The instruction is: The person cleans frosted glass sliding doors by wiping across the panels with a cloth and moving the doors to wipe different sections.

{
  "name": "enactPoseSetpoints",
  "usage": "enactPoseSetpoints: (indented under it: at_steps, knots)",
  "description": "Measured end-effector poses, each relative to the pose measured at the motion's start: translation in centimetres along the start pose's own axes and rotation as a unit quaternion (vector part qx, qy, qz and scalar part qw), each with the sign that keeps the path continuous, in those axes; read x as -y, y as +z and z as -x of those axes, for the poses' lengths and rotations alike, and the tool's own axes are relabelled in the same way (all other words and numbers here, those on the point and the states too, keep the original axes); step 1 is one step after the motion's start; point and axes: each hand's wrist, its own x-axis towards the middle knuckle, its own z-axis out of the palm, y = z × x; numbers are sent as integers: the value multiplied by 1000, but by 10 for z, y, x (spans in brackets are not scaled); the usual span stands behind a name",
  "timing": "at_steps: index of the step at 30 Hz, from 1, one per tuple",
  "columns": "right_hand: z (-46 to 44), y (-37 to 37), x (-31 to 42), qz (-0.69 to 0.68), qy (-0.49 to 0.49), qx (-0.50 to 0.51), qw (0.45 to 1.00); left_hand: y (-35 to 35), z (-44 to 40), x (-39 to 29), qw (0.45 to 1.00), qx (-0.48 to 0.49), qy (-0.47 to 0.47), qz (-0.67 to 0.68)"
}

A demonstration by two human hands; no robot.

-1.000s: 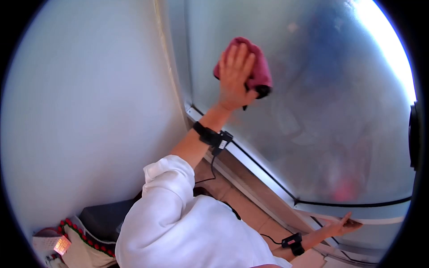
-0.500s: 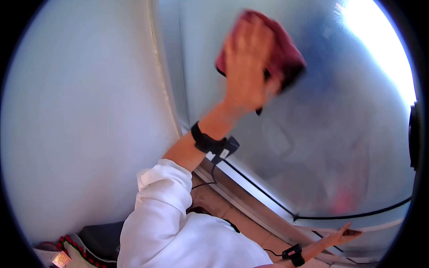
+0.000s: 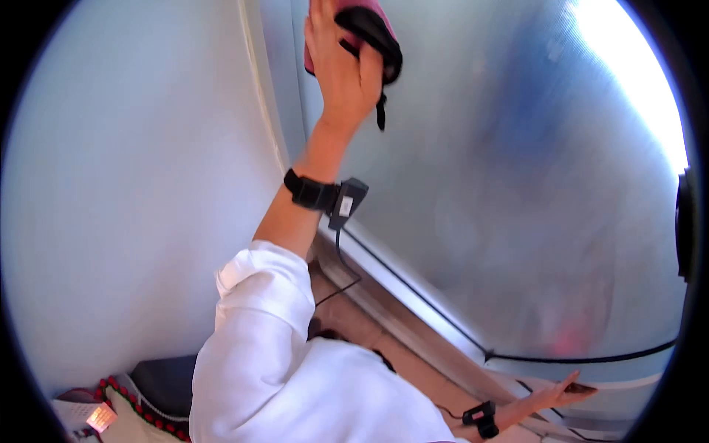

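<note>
At the top of the view my left hand (image 3: 343, 77) is wrapped round a folded pink cloth (image 3: 373, 11) with a black edge and a dangling black strip. The cloth lies over the upper left part of a frosted glass panel (image 3: 473, 170), and the frame cuts off its top. My right hand (image 3: 565, 391) is at the lower right, beside the panel's lower rim, with its fingers stretched out and nothing visible in it. Part of that hand is in dark shadow.
A pale wall (image 3: 148, 170) fills the left side. A metal rail (image 3: 413, 295) with a black seal borders the glass, above a tiled floor (image 3: 354, 317). At the lower left are a dark grey object (image 3: 166, 384) and fabric with red trim (image 3: 136, 417). Both wrists wear black devices with cables.
My left hand first moved up and right with the cloth, then further up and left to the top edge. The cloth's black edge has turned into view. My right hand has barely moved.
</note>
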Motion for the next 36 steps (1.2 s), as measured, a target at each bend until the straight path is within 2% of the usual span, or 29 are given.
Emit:
enactPoseSetpoints:
  at_steps: [3, 4, 5, 8, 11, 13, 14, 15, 16, 18, 20, 22, 23, 24, 25, 27, 29, 31, 34, 36]
  knots:
    - [-8, -15, 2, -11, -4, 30, 999, -31, 52, 17, 988, 82, -126, -29]
    - [-7, -10, 3, -23, -18, 38, 999, -36, 71, 18, 987, 57, -147, -38]
    - [-4, -6, 22, -22, 16, 34, 999, -49, 96, 28, 985, 93, -133, -62]
    - [-8, 15, 57, -25, -4, 33, 999, -77, 156, 71, 969, 150, -169, -96]
    - [-15, 27, 68, -33, -15, 30, 999, -96, 231, 88, 943, 152, -239, -175]
    - [-24, 38, 80, 3, -29, -14, 999, -86, 245, 94, 915, 87, -365, -149]
    - [-22, 47, 106, 25, -27, -22, 999, -83, 249, 95, 875, 55, -469, -109]
    - [-19, 69, 132, 44, -18, -22, 999, -80, 251, 96, 822, 12, -564, -73]
    - [-21, 81, 143, 29, -37, -3, 999, -77, 225, 83, 701, -88, -707, 12]
    - [-26, 114, 179, 34, -69, 20, 997, -68, 230, 85, 701, -185, -685, 72]
    - [-21, 153, 221, 56, -42, 33, 997, -54, 189, 65, 665, -199, -719, 32]
    - [-20, 177, 247, 62, -60, 58, 995, -55, 172, 52, 672, -191, -715, 30]
    - [-20, 187, 259, 58, -66, 77, 993, -57, 164, 46, 687, -118, -717, 1]
    - [-24, 192, 267, 58, -63, 77, 993, -49, 155, 37, 688, -115, -716, 0]
    - [-29, 203, 275, 36, -57, 74, 995, -40, 150, 29, 785, -16, -615, -69]
    - [-36, 213, 280, 7, -44, 62, 997, -7, 152, -5, 864, 94, -483, -104]
    - [-41, 177, 256, -17, -36, 23, 999, 19, 149, -71, 927, 215, -302, -51]
    - [-42, 148, 232, -40, -50, 30, 997, 39, 116, -126, 956, 230, -179, -19]
    - [-41, 154, 235, -67, -42, 28, 996, 62, 79, -182, 969, 238, -54, 30]
    - [-43, 144, 228, -5, -41, 70, 997, 78, 87, -210, 966, 251, 23, 57]
